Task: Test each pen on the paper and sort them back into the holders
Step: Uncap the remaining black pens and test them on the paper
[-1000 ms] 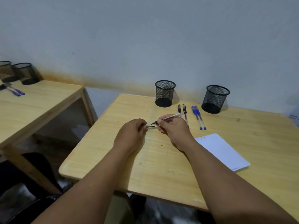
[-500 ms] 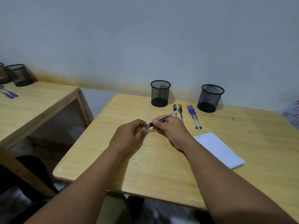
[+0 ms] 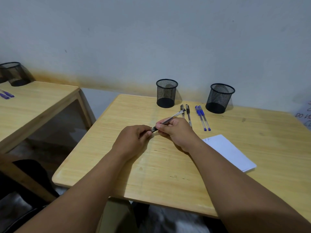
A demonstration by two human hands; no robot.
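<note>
My right hand [image 3: 175,130] grips a clear-barrelled black pen [image 3: 170,118] near its tip end, barrel pointing up and right. My left hand [image 3: 134,138] pinches the pen's cap [image 3: 154,129] at the tip; the cap meets the pen there. Two black pens [image 3: 188,113] and two blue pens [image 3: 202,118] lie side by side on the wooden table [image 3: 151,174]. Behind them stand two black mesh holders: the left holder [image 3: 166,93] and the right holder [image 3: 219,98], with nothing visible inside. A white paper pad [image 3: 230,153] with a small scribble at its top corner lies right of my right wrist.
A second wooden table [image 3: 33,111] stands to the left across a gap, with a mesh holder [image 3: 15,74] and blue pens [image 3: 6,95] on it. The wall runs just behind the holders. A white sheet with handwriting [image 3: 304,113] shows at the right edge.
My hands have come closer together: the left hand's cap, apart from the pen tip a second ago, now meets the tip. The view has shifted slightly to the right.
</note>
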